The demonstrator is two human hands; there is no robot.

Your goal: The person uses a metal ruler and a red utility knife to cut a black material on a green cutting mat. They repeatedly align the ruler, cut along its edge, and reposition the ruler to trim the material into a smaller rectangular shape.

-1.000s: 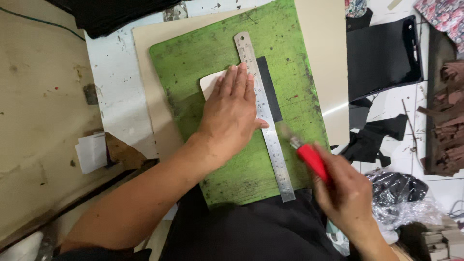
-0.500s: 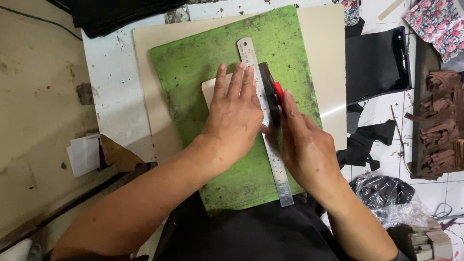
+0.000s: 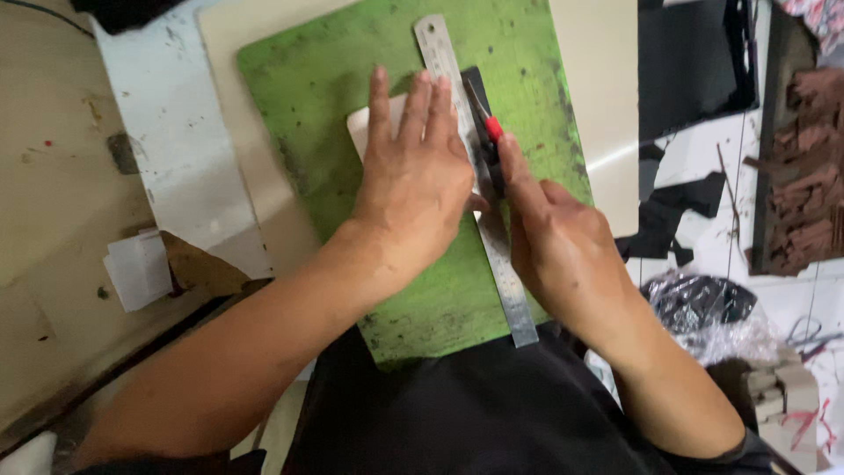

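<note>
Left hand [image 3: 418, 180] flat, fingers spread, pressing steel ruler [image 3: 479, 176] onto green cutting mat [image 3: 325, 97]; right hand [image 3: 554, 242] clamped on red-handled knife [image 3: 488, 132].

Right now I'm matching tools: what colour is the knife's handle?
Red, on the knife in the right hand; head view.

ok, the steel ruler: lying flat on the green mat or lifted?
Flat. The steel ruler lies along the green mat, pressed down by the left hand; the right hand holds a red-handled knife against its edge.
</note>
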